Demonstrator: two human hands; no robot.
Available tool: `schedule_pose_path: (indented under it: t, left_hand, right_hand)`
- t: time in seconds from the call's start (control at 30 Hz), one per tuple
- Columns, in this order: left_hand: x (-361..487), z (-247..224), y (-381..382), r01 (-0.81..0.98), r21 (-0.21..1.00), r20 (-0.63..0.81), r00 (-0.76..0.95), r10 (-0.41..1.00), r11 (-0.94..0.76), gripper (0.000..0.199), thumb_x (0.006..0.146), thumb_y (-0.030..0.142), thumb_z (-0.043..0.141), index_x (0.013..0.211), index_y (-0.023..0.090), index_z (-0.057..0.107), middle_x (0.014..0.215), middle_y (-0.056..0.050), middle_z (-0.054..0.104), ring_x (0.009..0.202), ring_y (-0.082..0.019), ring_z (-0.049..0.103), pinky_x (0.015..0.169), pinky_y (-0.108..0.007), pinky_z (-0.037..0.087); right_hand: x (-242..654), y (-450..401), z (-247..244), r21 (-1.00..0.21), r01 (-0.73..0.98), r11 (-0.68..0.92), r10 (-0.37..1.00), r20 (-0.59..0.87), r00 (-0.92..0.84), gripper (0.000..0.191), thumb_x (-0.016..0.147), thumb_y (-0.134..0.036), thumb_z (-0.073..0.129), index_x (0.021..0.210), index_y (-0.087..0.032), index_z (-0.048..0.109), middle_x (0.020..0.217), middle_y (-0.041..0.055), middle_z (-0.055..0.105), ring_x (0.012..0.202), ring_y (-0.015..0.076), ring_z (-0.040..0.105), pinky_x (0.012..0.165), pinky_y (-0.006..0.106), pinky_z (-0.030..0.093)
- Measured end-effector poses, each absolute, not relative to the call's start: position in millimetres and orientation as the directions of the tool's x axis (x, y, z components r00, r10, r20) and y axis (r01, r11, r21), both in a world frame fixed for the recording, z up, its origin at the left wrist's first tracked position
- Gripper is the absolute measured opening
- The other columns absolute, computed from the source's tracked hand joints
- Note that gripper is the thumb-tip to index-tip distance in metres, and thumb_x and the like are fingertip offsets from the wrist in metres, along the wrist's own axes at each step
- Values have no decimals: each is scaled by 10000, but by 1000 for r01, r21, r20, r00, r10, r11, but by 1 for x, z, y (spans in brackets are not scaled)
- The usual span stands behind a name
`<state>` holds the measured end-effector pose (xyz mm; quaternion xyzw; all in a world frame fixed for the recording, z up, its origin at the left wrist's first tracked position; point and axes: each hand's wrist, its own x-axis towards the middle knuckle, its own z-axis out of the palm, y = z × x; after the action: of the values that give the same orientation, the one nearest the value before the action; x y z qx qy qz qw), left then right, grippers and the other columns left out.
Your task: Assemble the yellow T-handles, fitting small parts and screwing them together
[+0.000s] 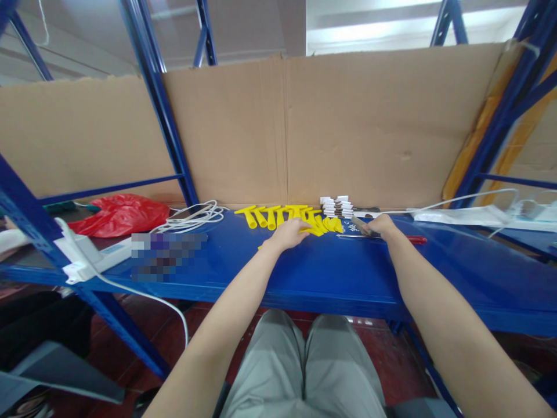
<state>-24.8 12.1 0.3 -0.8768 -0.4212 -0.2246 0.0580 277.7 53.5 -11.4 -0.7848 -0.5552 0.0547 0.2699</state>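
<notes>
My left hand (289, 233) is over the blue shelf, its fingers closed on a yellow plastic piece (314, 230). Lined up behind it are several yellow T-shaped tube pieces (272, 216), with flatter yellow pieces (333, 224) to the right. My right hand (382, 224) grips a greyish metal tool (363, 226) whose exact kind I cannot make out. Just under that hand lies a screwdriver with a red handle (416, 239), its thin shaft pointing left. Small white parts (336, 206) stand stacked at the back, beside a dark-handled item (368, 211).
A cardboard sheet (348, 128) backs the blue shelf (331, 273), with blue uprights (167, 110) around it. On the left are a red plastic bag (124, 215), coiled white cable (195, 216) and a white power strip (104, 255). White packaging (461, 216) and cables lie right.
</notes>
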Motion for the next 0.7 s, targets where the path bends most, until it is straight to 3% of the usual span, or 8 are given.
schedule_pose_path:
  t: [0.1, 0.2, 0.43, 0.7]
  left_hand:
    - [-25, 1, 11, 765, 102, 440, 539, 718, -636, 278, 848, 250, 572, 1099, 214, 686, 1138, -61, 675, 1061, -222, 608, 944, -348, 468]
    - [-25, 1, 12, 761, 123, 440, 533, 723, -637, 272, 845, 249, 576, 1091, 220, 689, 1140, -60, 674, 1069, -226, 605, 951, -358, 465]
    - [-25, 1, 12, 756, 137, 436, 534, 724, -641, 278, 846, 254, 572, 1096, 219, 687, 1152, -67, 668, 1076, -234, 602, 958, -374, 462]
    - [-25, 0, 12, 766, 115, 439, 532, 724, -632, 275, 849, 266, 571, 1095, 225, 686, 1141, -64, 673, 1070, -225, 604, 955, -365, 463]
  right_hand:
    - [275, 50, -9, -540, 769, -343, 872, 123, 475, 428, 686, -292, 687, 1071, -122, 617, 1109, 178, 632, 1032, 323, 593, 799, 422, 485]
    - [271, 44, -5, -538, 775, -331, 878, 126, 462, 419, 725, -305, 668, 1095, -116, 615, 1140, 198, 622, 1054, 321, 584, 820, 414, 472]
    - [253, 24, 10, -353, 855, -380, 870, 177, 460, 624, 736, -544, 617, 1147, -75, 608, 1124, 241, 614, 1090, 338, 578, 855, 403, 477]
    - [249, 20, 11, -233, 905, -355, 895, 195, 401, 514, 801, -491, 555, 1152, -122, 620, 1162, 234, 607, 1125, 335, 564, 904, 455, 449]
